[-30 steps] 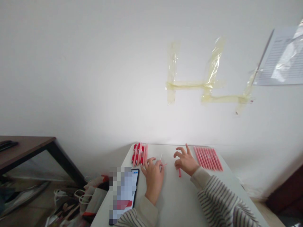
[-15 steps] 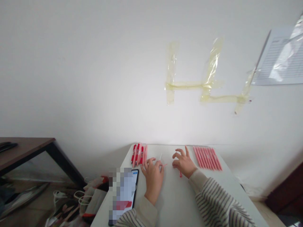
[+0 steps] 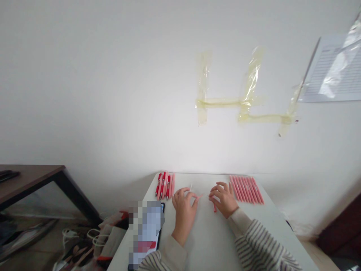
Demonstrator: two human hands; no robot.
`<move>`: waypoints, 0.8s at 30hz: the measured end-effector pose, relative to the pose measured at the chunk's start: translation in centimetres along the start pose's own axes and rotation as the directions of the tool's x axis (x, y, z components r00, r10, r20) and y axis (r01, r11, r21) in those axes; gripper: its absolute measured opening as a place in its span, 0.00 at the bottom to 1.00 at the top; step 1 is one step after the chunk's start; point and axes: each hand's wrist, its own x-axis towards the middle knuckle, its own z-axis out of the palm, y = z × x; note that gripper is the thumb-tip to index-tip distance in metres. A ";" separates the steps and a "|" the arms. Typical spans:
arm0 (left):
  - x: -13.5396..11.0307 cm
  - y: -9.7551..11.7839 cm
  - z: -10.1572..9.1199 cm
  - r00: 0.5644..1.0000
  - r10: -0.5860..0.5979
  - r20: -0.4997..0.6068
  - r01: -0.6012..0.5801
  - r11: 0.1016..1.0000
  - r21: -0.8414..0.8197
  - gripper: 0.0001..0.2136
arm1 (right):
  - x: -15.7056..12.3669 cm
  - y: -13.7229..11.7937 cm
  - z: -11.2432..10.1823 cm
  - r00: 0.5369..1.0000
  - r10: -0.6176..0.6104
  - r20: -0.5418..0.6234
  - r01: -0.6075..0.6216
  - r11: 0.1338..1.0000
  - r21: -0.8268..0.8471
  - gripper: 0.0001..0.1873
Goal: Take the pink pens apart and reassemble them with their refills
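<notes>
My left hand (image 3: 185, 207) pinching a pink piece (image 3: 200, 196) at its two o'clock, right hand (image 3: 224, 200) curled, contents unclear to me, pens (image 3: 168, 186) at the bench's (image 3: 210, 241) ten o'clock, pink tubes (image 3: 247, 190) at two

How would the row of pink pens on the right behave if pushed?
The pink pens look slim and straight, so probably light and stiff. Lying side by side, they'd likely shift together; looking rounded, they might roll.

White wall (image 3: 126, 86), brown-topped desk (image 3: 28, 182)
</notes>
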 end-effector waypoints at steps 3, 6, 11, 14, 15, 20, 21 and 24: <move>-0.1 0.3 0.0 1.000 0.028 0.014 -0.028 1.000 -0.010 0.02 | -0.1 0.4 0.3 1.000 0.007 -0.027 -0.007 1.000 0.015 0.05; -0.1 0.4 0.0 0.999 0.042 0.030 -0.041 0.999 -0.024 0.02 | -0.1 0.5 0.4 1.000 -0.011 -0.022 0.011 0.999 0.030 0.06; -0.1 0.4 0.0 0.998 0.045 0.047 -0.044 0.999 -0.025 0.02 | 0.0 0.4 0.6 1.000 -0.013 -0.018 0.014 0.999 0.030 0.06; -0.1 0.5 0.0 0.998 0.038 0.046 -0.037 0.999 -0.014 0.03 | -0.1 0.5 0.8 1.000 -0.017 -0.020 0.017 1.000 0.025 0.06; -0.1 0.5 0.0 0.998 0.035 0.045 -0.035 0.999 -0.010 0.03 | -0.1 0.5 0.8 1.000 -0.019 -0.019 0.020 0.999 0.025 0.06; -0.1 0.6 0.0 0.997 0.047 0.053 -0.046 0.999 -0.017 0.02 | -0.1 0.2 0.7 0.999 -0.017 -0.037 0.019 0.998 0.053 0.04; -0.1 0.6 0.0 0.997 0.050 0.057 -0.049 0.999 -0.022 0.02 | -0.1 0.1 0.6 0.999 -0.015 -0.042 0.017 0.998 0.059 0.04; -0.1 0.7 0.1 0.996 0.061 0.067 -0.059 0.998 -0.034 0.02 | -0.1 -0.2 0.6 0.999 -0.024 -0.042 0.027 0.998 0.059 0.04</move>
